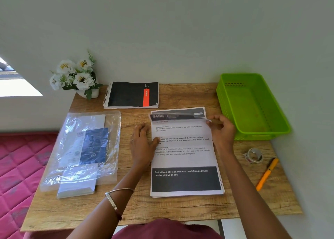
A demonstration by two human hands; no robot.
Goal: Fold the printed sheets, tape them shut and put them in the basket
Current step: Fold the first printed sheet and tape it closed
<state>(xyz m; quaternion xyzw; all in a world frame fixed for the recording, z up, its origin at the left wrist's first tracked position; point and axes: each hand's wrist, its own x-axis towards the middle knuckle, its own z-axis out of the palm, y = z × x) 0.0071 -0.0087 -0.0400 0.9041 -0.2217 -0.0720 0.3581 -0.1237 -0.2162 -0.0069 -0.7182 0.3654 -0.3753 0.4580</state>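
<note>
Task barely beginning: right hand (221, 130) fingers are pinching and lifting the top sheet's (182, 144) far edge off the stack on the counter (180, 208), left hand (142, 144) is pressing flat, tape (254, 155) untouched, basket (253, 108) holding nothing.

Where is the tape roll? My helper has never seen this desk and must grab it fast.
Start at the green basket at the wooden table's far right corner. Nearer the person lies the tape roll, beside an orange pen. It is the only small clear ring there.
</note>
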